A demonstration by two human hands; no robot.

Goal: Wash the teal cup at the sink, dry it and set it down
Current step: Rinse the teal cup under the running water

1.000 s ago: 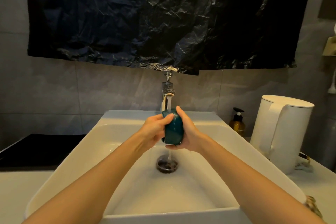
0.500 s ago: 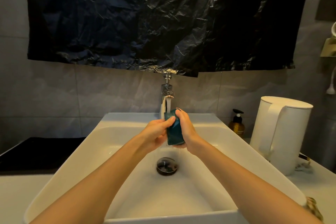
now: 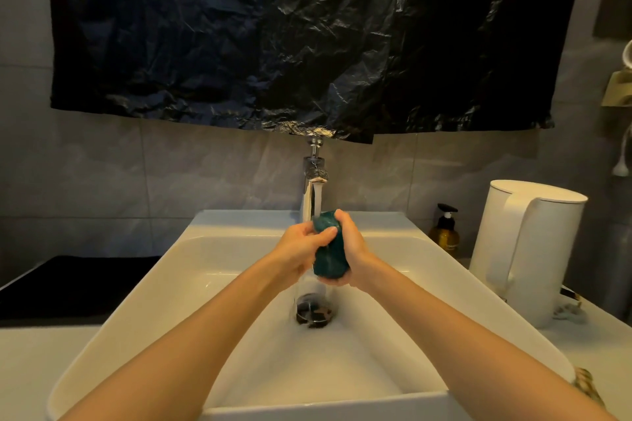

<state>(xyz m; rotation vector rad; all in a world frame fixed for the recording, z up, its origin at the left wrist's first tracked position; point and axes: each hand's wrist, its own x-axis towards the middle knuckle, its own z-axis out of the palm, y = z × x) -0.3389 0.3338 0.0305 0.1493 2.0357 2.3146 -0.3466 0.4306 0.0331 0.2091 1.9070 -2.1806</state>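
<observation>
left hand [image 3: 297,248] and right hand [image 3: 356,247] still tight round the teal cup [image 3: 330,257], left thumb now farther across it

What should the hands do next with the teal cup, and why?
Probably rotate the small teal cup in the stream from the chrome tap, so water reaches every side: the left hand and right hand both grip it over the white basin, water running.
</observation>
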